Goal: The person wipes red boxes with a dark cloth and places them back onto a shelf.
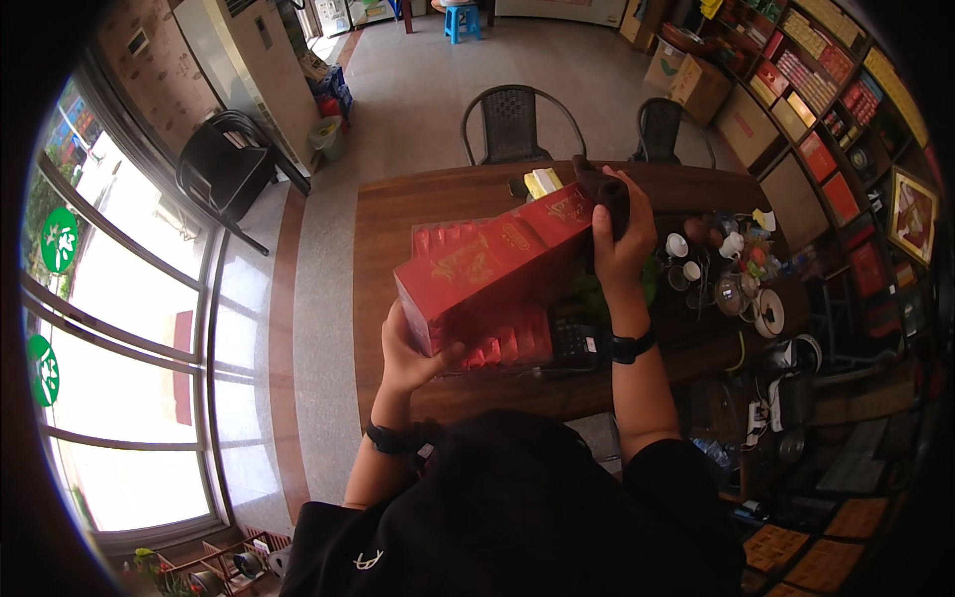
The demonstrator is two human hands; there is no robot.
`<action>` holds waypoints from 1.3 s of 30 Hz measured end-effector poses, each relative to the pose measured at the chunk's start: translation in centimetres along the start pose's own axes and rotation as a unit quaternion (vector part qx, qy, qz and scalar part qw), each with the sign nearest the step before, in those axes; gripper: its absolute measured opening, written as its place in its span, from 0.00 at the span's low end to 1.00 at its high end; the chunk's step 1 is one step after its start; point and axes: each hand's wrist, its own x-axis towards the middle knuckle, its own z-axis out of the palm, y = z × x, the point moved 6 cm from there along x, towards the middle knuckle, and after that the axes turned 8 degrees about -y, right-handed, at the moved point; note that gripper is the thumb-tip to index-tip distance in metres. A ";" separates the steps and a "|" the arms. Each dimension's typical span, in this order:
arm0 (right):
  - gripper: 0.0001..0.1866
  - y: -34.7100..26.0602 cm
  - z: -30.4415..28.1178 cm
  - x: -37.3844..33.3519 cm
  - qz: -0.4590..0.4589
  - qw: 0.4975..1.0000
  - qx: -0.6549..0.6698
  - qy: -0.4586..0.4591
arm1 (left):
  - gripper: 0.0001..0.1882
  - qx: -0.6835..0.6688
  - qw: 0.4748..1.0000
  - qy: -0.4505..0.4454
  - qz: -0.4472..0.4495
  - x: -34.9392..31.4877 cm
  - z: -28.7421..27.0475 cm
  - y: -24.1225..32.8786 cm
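A long red box [492, 261] with gold decoration is held slantwise over the wooden table. My left hand [408, 353] grips its near left end, thumb along the lower edge. At its far right end, my right hand [625, 234] is closed round the corner. A dark brown object [602, 189] shows by the right fingers; its kind and whether I hold it cannot be made out. Beneath the box lies a clear-looking pack of small red packets [507, 348], partly hidden. Right of that pack is a dark keypad device, perhaps a calculator [574, 343].
The wooden table [388, 214] carries a yellow and white packet [542, 182] at the back. White cups [676, 245], glassware and a lidded pot [768, 311] crowd its right side. Dark chairs [512, 124] stand behind; shelves of boxes [816, 154] line the right.
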 end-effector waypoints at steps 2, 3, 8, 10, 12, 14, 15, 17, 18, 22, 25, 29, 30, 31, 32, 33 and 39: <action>0.23 4.1 0.2 -2.7 0.131 0.984 0.113 0.035 | 0.43 0.004 1.000 -0.018 -0.004 0.4 -0.4 -1.9; 0.23 6.6 0.8 -4.5 0.259 0.937 0.223 0.068 | 0.43 0.005 1.000 -0.015 -0.006 0.5 -1.2 -3.0; 0.34 8.8 0.8 -4.4 0.345 0.814 0.448 0.135 | 0.41 0.206 0.970 -0.127 0.019 5.2 -3.8 0.1; 0.34 5.3 -0.3 -2.7 0.384 0.792 0.444 0.170 | 0.38 0.311 0.941 -0.104 0.087 7.0 -4.6 4.4; 0.34 3.5 -1.2 -2.2 0.406 0.816 0.385 0.146 | 0.37 0.366 0.922 -0.077 0.101 7.7 -5.6 7.5; 0.35 2.2 -1.5 -3.0 0.430 0.834 0.328 0.115 | 0.36 0.424 0.898 -0.047 0.109 7.4 -6.5 8.4; 0.35 1.3 -1.3 -3.4 0.453 0.843 0.287 0.041 | 0.37 0.421 0.902 -0.046 0.085 7.0 -6.9 8.0; 0.35 0.9 -1.0 -5.3 0.474 0.846 0.242 -0.034 | 0.38 0.415 0.907 -0.046 0.060 5.8 -7.1 6.0; 0.35 1.2 -0.6 -6.6 0.466 0.850 0.241 -0.042 | 0.34 0.421 0.904 -0.045 0.060 5.2 -7.0 4.9; 0.32 2.4 -1.0 -9.6 0.519 0.807 0.273 -0.061 | 0.30 0.423 0.903 -0.041 0.057 1.7 -7.3 2.1; 0.32 2.1 -1.5 -9.7 0.522 0.776 0.340 -0.104 | 0.30 0.433 0.899 -0.036 0.052 -0.8 -7.9 0.8; 0.34 -4.7 0.4 -6.8 0.519 0.640 0.557 -0.107 | 0.29 0.415 0.909 -0.026 0.037 -3.1 -8.2 0.5; 0.34 -5.8 1.4 -6.3 0.520 0.599 0.600 -0.106 | 0.29 0.415 0.909 -0.025 0.035 -3.4 -8.5 0.6; 0.33 -6.6 2.1 -6.0 0.519 0.556 0.641 -0.105 | 0.31 0.385 0.922 -0.043 -0.022 -3.6 -9.0 -0.1; 0.33 -4.8 2.9 -7.2 0.523 0.604 0.590 -0.114 | 0.32 0.353 0.930 -0.061 -0.078 -3.8 -9.4 -0.7; 0.33 -3.1 3.6 -8.3 0.527 0.650 0.534 -0.122 | 0.32 0.351 0.931 -0.062 -0.079 -3.5 -9.5 -0.4; 0.33 -2.6 3.1 -5.6 0.291 0.917 0.002 -0.272 | 0.25 0.327 0.940 0.000 -0.100 -1.5 -10.7 2.9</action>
